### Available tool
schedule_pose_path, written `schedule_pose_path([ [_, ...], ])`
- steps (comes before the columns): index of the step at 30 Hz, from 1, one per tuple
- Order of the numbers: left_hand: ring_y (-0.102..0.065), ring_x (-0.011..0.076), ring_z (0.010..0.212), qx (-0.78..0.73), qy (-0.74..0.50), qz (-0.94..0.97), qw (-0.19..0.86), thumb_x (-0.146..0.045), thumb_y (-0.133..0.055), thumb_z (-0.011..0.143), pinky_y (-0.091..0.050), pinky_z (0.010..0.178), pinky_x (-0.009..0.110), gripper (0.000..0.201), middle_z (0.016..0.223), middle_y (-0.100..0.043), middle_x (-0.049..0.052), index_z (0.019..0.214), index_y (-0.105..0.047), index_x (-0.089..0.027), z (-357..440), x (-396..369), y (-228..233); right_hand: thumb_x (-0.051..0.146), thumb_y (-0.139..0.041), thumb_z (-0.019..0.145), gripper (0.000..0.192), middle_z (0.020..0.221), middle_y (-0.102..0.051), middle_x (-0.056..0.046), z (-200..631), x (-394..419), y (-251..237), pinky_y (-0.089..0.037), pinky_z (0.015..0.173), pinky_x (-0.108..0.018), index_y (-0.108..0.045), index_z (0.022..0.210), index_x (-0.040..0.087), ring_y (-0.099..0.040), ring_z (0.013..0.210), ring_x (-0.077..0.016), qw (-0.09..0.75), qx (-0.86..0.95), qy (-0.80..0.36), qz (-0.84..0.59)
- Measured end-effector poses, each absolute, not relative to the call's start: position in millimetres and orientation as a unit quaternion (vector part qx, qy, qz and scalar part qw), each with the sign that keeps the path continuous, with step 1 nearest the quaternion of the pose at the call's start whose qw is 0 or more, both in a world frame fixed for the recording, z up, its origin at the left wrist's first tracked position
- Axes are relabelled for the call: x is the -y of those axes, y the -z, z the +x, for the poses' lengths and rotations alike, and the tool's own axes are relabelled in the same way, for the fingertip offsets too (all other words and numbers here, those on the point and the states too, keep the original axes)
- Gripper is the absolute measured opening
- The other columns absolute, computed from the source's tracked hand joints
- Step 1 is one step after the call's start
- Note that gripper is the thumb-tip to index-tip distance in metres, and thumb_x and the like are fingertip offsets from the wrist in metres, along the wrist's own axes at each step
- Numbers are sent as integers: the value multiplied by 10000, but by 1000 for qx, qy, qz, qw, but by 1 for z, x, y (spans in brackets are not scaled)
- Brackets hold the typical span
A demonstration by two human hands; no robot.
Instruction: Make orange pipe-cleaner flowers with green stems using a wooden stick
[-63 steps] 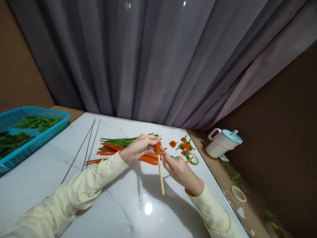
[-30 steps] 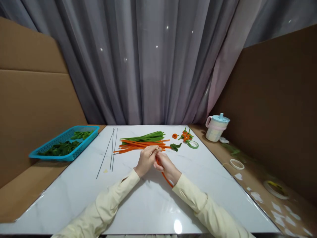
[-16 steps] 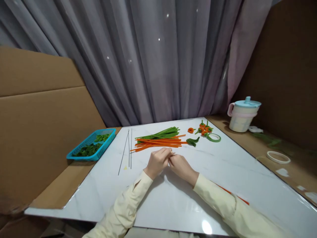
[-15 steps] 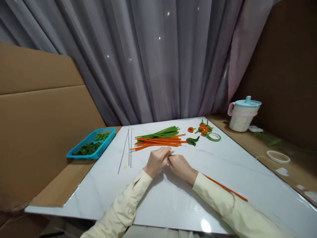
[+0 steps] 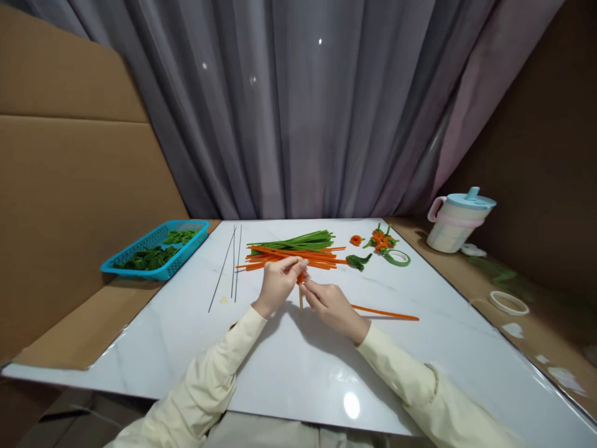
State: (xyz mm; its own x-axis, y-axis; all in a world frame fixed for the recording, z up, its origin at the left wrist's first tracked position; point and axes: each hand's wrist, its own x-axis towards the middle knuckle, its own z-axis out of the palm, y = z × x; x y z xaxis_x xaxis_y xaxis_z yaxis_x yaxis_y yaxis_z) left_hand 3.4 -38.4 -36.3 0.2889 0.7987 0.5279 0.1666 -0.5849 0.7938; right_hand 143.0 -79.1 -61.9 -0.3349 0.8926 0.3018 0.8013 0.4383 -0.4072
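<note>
My left hand [image 5: 278,283] and my right hand [image 5: 333,308] meet above the middle of the white table. Between their pinched fingertips is a small orange wound part of a pipe cleaner [image 5: 301,279]. A thin pale stick [image 5: 301,302] points down from below it. From behind my right hand, a long orange length [image 5: 387,312] stretches out to the right. Just beyond my hands lie a bundle of orange pipe cleaners [image 5: 289,256] and a bundle of green ones [image 5: 298,239]. A dark green bent piece [image 5: 358,262] lies at their right end.
Orange flower shapes with green stems [image 5: 382,239], a single orange one [image 5: 357,240] and green tape [image 5: 398,257] sit back right. Thin dark wires [image 5: 234,267] lie left. A blue basket [image 5: 186,252] holds green pieces. A lidded cup [image 5: 454,227] and a white ring [image 5: 509,303] stand on cardboard.
My hands have turned and drawn slightly apart, so the orange wound part and pale stick now show. The long orange end has swung up toward level. The camera view has shifted.
</note>
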Motion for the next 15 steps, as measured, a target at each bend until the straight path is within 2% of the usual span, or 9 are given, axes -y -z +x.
schedule_pose_path([
  [4, -603, 149, 565, -325, -472, 689, 444, -452, -579, 804, -493, 562, 237, 354, 606, -646, 42, 640, -610, -140, 0, 31, 29, 326, -320, 949, 406, 558, -544, 4, 144, 80, 48, -367, 592, -219, -487, 610, 178, -504, 526, -111, 315, 785, -272, -459],
  [6, -609, 156, 547, -321, -447, 668, 501, -489, -623, 759, -505, 565, 253, 393, 583, -646, 52, 595, -606, -133, -2, 25, 25, 359, -350, 936, 410, 539, -517, 16, 149, 77, 44, -374, 593, -217, -481, 592, 177, -490, 526, -108, 321, 774, -322, -440],
  [10, -620, 172, 494, -322, -410, 618, 589, -490, -679, 713, -523, 563, 297, 393, 555, -652, 69, 590, -599, -126, -4, 12, 15, 383, -382, 916, 350, 501, -461, 42, 155, 69, 44, -346, 553, -215, -515, 664, 179, -430, 489, -102, 351, 765, -306, -445],
  [15, -650, 184, 547, -300, -389, 584, 647, -433, -671, 750, -527, 619, 312, 343, 604, -674, 87, 633, -603, -117, -7, 1, -1, 313, -404, 880, 259, 498, -412, 49, 153, 58, 37, -291, 535, -223, -484, 665, 193, -366, 473, -100, 398, 759, -248, -451],
])
